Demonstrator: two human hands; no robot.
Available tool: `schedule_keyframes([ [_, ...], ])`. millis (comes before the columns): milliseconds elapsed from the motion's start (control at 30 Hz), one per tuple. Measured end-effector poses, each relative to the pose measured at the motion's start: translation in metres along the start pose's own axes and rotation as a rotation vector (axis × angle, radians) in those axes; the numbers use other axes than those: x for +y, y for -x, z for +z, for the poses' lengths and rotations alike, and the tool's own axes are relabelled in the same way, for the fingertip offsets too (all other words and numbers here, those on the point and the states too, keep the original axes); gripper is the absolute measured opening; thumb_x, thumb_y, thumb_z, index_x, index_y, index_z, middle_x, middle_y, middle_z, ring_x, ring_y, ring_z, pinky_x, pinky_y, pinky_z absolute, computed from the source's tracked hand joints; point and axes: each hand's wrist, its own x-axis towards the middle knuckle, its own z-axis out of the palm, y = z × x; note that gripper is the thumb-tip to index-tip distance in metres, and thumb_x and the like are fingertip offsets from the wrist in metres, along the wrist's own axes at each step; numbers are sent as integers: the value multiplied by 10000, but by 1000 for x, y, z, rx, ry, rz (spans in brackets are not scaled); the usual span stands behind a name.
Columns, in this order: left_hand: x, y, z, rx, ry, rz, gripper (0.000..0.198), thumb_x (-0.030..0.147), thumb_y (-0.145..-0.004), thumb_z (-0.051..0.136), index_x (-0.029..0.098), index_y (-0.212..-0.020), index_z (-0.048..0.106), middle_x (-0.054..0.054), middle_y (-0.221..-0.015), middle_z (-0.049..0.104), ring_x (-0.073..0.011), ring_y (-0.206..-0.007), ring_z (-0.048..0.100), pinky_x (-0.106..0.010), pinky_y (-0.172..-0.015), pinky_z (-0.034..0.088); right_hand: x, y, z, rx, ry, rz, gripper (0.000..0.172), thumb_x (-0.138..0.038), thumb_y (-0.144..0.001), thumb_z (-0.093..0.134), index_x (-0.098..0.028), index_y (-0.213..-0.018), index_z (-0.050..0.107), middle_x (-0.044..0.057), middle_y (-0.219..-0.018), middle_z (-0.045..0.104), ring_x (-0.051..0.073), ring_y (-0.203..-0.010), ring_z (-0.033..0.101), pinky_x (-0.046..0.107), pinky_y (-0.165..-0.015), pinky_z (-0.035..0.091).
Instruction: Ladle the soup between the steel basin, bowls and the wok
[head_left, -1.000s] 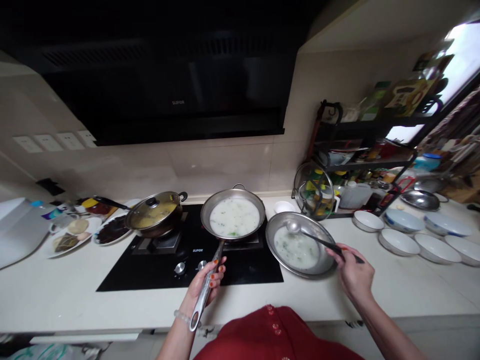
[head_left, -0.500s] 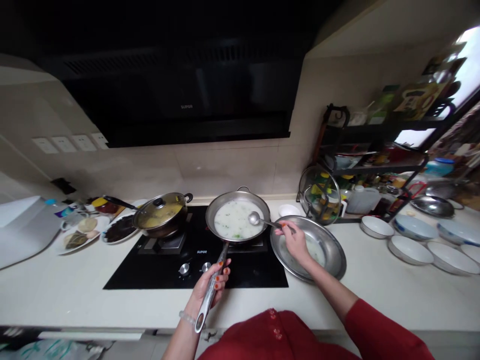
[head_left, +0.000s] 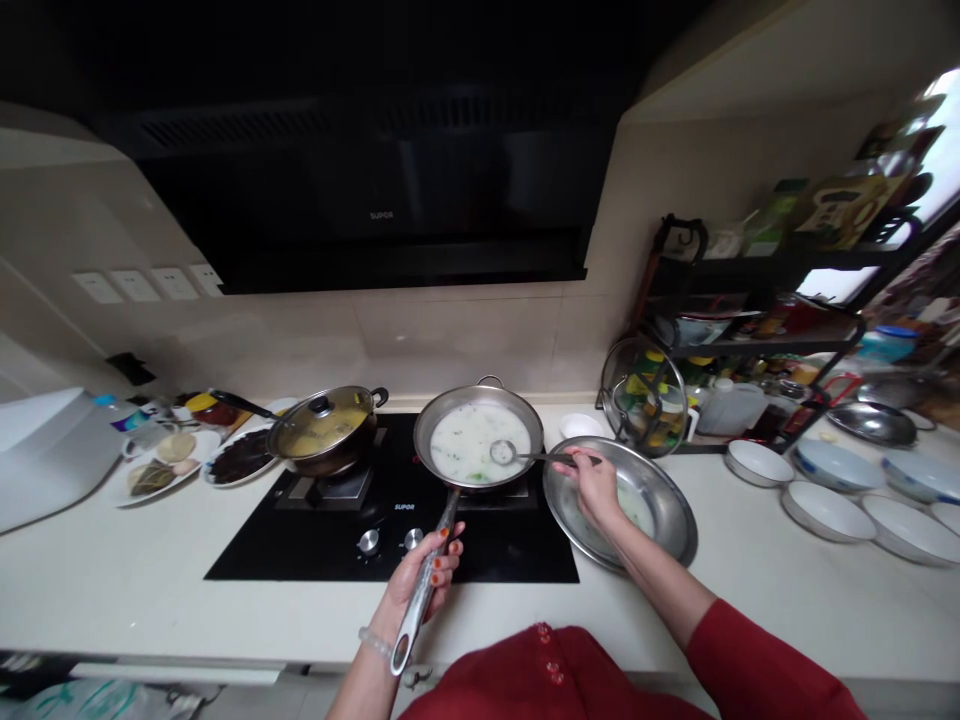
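On a white kitchen worktop (head_left: 135, 590) with a black glass hob (head_left: 300, 545), the ladling looks partway through: plenty of milky, green-flecked soup (head_left: 471, 428) remains in the round steel pan (head_left: 534, 432), and some lies in the wide steel basin (head_left: 675, 510) beside it. The left hand (head_left: 429, 570) wraps firmly around the pan's long metal handle (head_left: 406, 638), while the right hand (head_left: 598, 490) pinches the slim dark-handled metal ladle (head_left: 536, 457), its bowl at the pan's soup.

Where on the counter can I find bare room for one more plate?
On the white counter, one bare patch lies left of the black stove, in front of the plates. Another lies right of the steel basin, in front of the white bowls. It is crowded behind the basin: small bowl, glass lid and rack stand close together.
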Motion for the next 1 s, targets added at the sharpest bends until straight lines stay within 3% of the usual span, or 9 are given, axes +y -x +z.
schedule_keyframes([
  [400,2,-2,-5,-28,2,-17,268,188,-920,421,85,-1152,510,-3,-728,470,-10,-429,393,-81,-323,302,-13,4,-6,60,-55,36,88,-281,-625,657,-205,-656,625,62,-837,695,189,-534,662,327,-590,564],
  [767,2,-3,-6,-22,2,-26,264,202,-933,404,76,-1138,515,-3,-727,473,-1,-413,372,-80,-324,299,-19,5,-10,76,-139,70,64,-217,-586,673,-221,-591,609,31,-740,669,190,-572,645,354,-640,594],
  [1000,2,-1,-3,-11,-25,-3,254,189,-918,434,76,-1129,519,-5,-722,483,2,-420,372,-79,-329,291,-46,5,-45,114,-191,45,91,-193,-550,708,-210,-583,624,38,-747,676,218,-617,672,370,-674,605],
])
